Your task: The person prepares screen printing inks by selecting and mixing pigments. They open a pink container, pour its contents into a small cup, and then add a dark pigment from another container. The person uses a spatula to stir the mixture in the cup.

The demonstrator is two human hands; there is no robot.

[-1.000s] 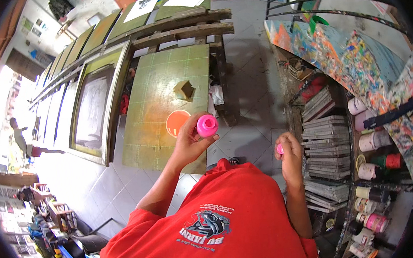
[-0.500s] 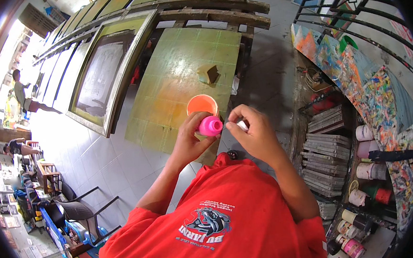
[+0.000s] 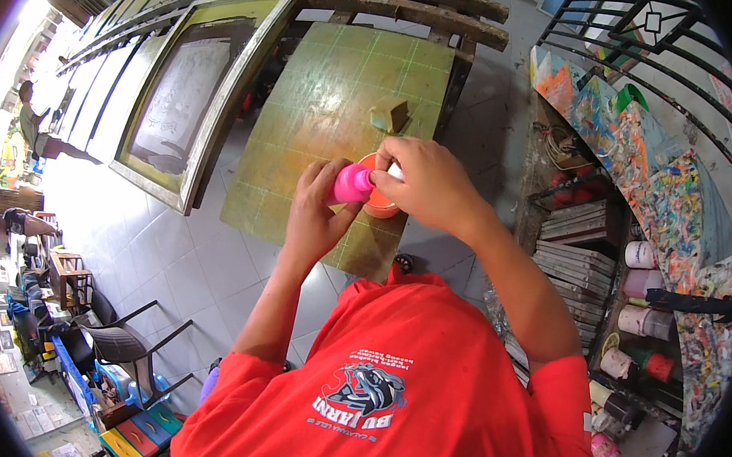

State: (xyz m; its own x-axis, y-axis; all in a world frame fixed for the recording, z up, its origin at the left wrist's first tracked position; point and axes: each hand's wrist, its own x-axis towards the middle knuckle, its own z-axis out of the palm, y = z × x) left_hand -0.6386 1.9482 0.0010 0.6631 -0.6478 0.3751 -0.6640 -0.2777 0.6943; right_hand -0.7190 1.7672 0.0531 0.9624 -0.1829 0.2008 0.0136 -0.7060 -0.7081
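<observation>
My left hand is wrapped round a small pink bottle, which is tipped sideways with its neck toward the right. A white cap sits between the thumb and fingers of my right hand, close to the bottle's mouth; my fingers partly hide whether the two touch. Below both hands, an orange tub stands on the green gridded table board, its rim partly covered by my hands. Farther back on the board lies a yellowish block, sponge-like in look.
Left of the board leans a framed printing screen. Stacked frames and paint tubs fill a shelf at right, near a paint-spattered sheet and black metal railing. A chair stands left; another person is far left.
My right hand has brought the white cap leftward to the bottle's mouth. The bottle has turned its neck toward the right. The whole view has shifted slightly.
</observation>
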